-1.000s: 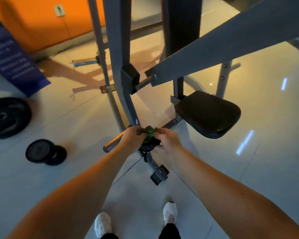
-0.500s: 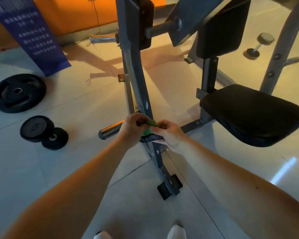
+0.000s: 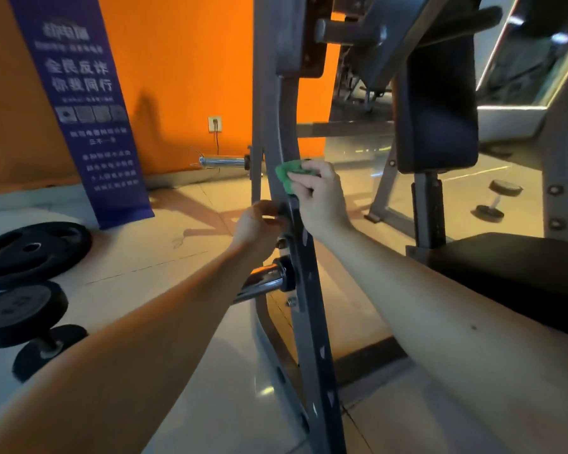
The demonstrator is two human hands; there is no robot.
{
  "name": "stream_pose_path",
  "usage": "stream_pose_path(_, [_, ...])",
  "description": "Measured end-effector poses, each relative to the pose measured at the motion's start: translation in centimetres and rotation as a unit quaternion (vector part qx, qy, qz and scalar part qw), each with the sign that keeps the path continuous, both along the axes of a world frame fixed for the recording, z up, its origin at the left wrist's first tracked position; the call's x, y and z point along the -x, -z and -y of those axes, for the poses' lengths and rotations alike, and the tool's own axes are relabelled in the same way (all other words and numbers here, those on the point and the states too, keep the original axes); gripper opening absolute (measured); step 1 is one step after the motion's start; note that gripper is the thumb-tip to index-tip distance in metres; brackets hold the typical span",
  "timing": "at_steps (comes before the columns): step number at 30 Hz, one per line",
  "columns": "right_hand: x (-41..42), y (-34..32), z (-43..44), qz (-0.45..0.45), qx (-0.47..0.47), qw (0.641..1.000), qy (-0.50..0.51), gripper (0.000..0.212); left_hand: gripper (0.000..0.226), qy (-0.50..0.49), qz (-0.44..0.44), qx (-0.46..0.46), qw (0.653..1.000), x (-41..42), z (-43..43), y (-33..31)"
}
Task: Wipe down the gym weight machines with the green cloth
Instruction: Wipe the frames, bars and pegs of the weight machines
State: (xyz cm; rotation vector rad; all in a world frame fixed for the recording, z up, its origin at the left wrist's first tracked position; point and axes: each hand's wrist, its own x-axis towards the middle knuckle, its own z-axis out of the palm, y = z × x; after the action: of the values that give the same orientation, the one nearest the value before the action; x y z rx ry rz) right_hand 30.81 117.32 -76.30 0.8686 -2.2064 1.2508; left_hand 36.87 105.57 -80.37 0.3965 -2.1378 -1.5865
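Observation:
The grey weight machine's upright post (image 3: 277,132) rises through the middle of the view. My right hand (image 3: 318,198) grips the crumpled green cloth (image 3: 289,173) and presses it against the post's right side. Just below and to the left, my left hand (image 3: 259,224) curls its fingers round the post's edge, beside a dark bracket. A chrome weight peg (image 3: 259,283) sticks out of the post under my left wrist. The machine's black seat (image 3: 518,276) is at the right, its back pad (image 3: 436,103) above it.
Black weight plates (image 3: 30,253) and a dumbbell (image 3: 43,348) lie on the tiled floor at the left. A purple banner (image 3: 89,119) leans on the orange wall. A second dumbbell (image 3: 495,198) lies at the back right. A chrome bar (image 3: 223,161) juts out behind the post.
The view has tilted up from the floor toward the wall. My right hand has carried the cloth higher up the post, away from my left hand, which no longer touches the cloth.

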Motion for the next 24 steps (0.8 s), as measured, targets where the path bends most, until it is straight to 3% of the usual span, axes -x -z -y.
stream_pose_path(3, [-0.2,2.9,-1.2,-0.024,0.017,0.999,0.019,0.024,0.029,0.032,-0.033,-0.044,0.998,0.1,-0.1,1.9])
stream_pose_path(7, [-2.8,6.0,-3.8,0.005,-0.001,1.000,0.022,0.026,0.012,-0.003,-0.033,0.063,0.997,-0.7,-0.9,2.8])
stream_pose_path(13, [-4.9,8.7,-4.2,0.003,-0.002,0.999,0.048,0.032,0.008,0.009,-0.048,0.142,0.989,-0.6,-0.1,4.7])
stream_pose_path(20, [0.1,-1.2,1.5,-0.033,0.032,0.995,0.090,0.011,0.005,0.021,-0.043,0.097,0.994,-0.7,0.0,5.4])
stream_pose_path(24, [-0.1,1.8,-0.1,-0.095,0.013,0.994,0.061,0.005,0.005,0.038,-0.051,0.036,0.997,-0.6,0.2,5.7])
